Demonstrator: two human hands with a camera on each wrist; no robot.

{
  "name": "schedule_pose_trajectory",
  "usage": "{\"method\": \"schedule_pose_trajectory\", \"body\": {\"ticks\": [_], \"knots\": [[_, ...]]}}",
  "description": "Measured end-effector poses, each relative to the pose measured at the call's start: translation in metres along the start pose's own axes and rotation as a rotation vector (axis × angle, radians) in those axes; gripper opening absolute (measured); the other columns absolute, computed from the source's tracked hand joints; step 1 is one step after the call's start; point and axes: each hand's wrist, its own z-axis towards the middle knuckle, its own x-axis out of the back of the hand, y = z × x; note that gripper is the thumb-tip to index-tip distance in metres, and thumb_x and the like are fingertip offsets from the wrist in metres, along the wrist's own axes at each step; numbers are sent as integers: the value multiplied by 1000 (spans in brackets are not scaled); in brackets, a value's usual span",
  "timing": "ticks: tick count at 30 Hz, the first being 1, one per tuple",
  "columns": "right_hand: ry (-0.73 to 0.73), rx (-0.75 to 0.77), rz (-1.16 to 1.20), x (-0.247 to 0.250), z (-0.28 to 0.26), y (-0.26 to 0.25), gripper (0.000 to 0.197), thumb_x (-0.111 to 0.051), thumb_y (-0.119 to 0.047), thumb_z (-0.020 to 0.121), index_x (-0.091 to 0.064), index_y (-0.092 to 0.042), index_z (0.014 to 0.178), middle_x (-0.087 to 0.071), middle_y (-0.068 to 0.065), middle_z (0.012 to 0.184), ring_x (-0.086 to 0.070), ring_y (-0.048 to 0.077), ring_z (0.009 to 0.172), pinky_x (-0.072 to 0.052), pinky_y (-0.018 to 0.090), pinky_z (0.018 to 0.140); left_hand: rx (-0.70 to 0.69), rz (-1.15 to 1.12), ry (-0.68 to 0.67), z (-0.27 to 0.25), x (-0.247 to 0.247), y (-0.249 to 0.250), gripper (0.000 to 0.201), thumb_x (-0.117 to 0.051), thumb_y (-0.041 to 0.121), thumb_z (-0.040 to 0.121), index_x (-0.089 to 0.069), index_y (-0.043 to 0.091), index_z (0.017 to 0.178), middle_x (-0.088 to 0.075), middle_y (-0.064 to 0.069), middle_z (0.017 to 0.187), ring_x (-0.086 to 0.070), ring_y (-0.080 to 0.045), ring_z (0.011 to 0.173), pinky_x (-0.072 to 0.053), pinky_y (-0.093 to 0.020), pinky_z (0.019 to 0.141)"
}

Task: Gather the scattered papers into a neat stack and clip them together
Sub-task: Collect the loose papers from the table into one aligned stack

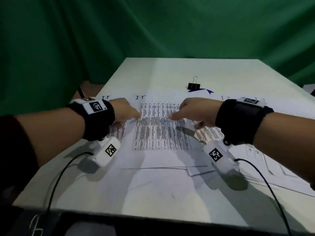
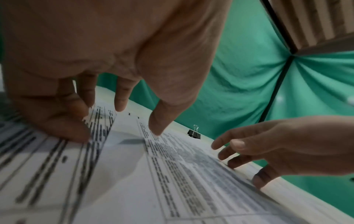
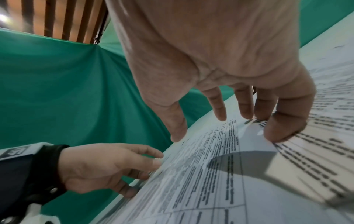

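Several white sheets printed with tables lie overlapping on the white table [image 1: 153, 70]. The middle sheet [image 1: 162, 130] lies on top, between my hands. My left hand [image 1: 128, 119] has its thumb on that sheet's left edge and its fingers [image 2: 76, 130] pressing the neighbouring left sheet [image 1: 117, 132]. My right hand [image 1: 185, 120] mirrors it, with fingers [image 3: 283, 130] pressing a raised right sheet [image 1: 209, 133]. Both hands have straight, spread fingers. A black binder clip [image 1: 193, 86] stands alone beyond the papers, also in the left wrist view [image 2: 194, 133].
More sheets [image 1: 255, 150] spread toward the right edge and toward me. A blue scrap [image 1: 210, 91] peeks out near the clip. Green cloth [image 1: 153, 28] hangs behind the table. Black cables [image 1: 64, 169] run from the wrist cameras over the near edge.
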Motion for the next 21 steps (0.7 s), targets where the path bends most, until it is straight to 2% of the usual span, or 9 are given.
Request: {"method": "schedule_pose_trajectory", "body": {"ticks": [2, 4, 5, 7, 11, 15, 16, 18, 21], "knots": [[18, 5, 5, -3, -7, -6, 34, -86, -39, 86, -60, -20, 93, -59, 0, 110, -58, 19, 98, -58, 41, 88, 9, -25, -14, -3, 1, 0, 44, -83, 32, 88, -53, 13, 112, -68, -15, 93, -66, -27, 60, -55, -30, 55], [42, 2, -91, -6, -12, -10, 37, -88, -34, 85, -61, -13, 100, -59, 4, 107, -60, 22, 91, -59, 36, 78, 20, 26, -30, -10, 4, 2, 38, -85, 29, 89, -57, 4, 100, -68, -15, 67, -59, -21, 40, -48, -24, 44], [46, 2, -164, -9, -14, -12, 43, -89, -33, 85, -62, -9, 109, -59, 5, 105, -61, 22, 86, -60, 34, 74, 26, 56, -38, -13, 6, 5, 36, -84, 29, 90, -61, 2, 91, -65, -13, 58, -56, -21, 38, -47, -25, 44], [51, 0, -312, -12, -15, -14, 58, -90, -36, 82, -62, -5, 122, -66, 9, 109, -69, 26, 91, -64, 38, 83, 44, 80, -58, -19, 9, 8, 35, -83, 28, 92, -62, 2, 81, -62, -13, 57, -54, -22, 45, -46, -28, 52], [46, -5, -509, -13, -16, -20, 55, -88, -45, 82, -66, -5, 113, -75, 16, 121, -75, 34, 109, -62, 47, 97, 65, 36, -42, -21, 7, 8, 33, -81, 20, 93, -57, 4, 77, -54, -11, 60, -49, -22, 50, -42, -29, 54], [43, 2, -557, -11, -21, -18, 49, -85, -47, 85, -64, -8, 105, -73, 12, 121, -74, 31, 106, -60, 45, 99, -21, 45, 17, -24, 3, 7, 21, -70, 19, 97, -65, 0, 92, -67, -17, 79, -67, -31, 68, -46, -27, 55], [47, 18, -550, -10, -22, -16, 49, -85, -46, 86, -64, -8, 107, -71, 11, 122, -72, 30, 107, -61, 45, 99, -63, 64, 28, -24, 4, 7, 21, -64, 17, 99, -70, -2, 105, -72, -19, 92, -72, -34, 83, -48, -27, 60], [64, 41, -468, -4, -26, -12, 64, -84, -47, 87, -62, -4, 130, -65, 12, 133, -68, 31, 115, -62, 48, 96, -140, -9, 103, -23, 5, 7, 31, -55, 16, 100, -70, 6, 125, -74, -14, 117, -71, -33, 105, -50, -27, 77], [114, 85, -449, 17, -38, -6, 77, -68, -59, 95, -59, 2, 140, -65, 16, 136, -69, 31, 113, -63, 47, 94, -291, -232, 240, -26, 14, 11, 34, -55, 26, 103, -60, 21, 136, -63, 5, 130, -60, -25, 111, -42, -27, 95]]}}
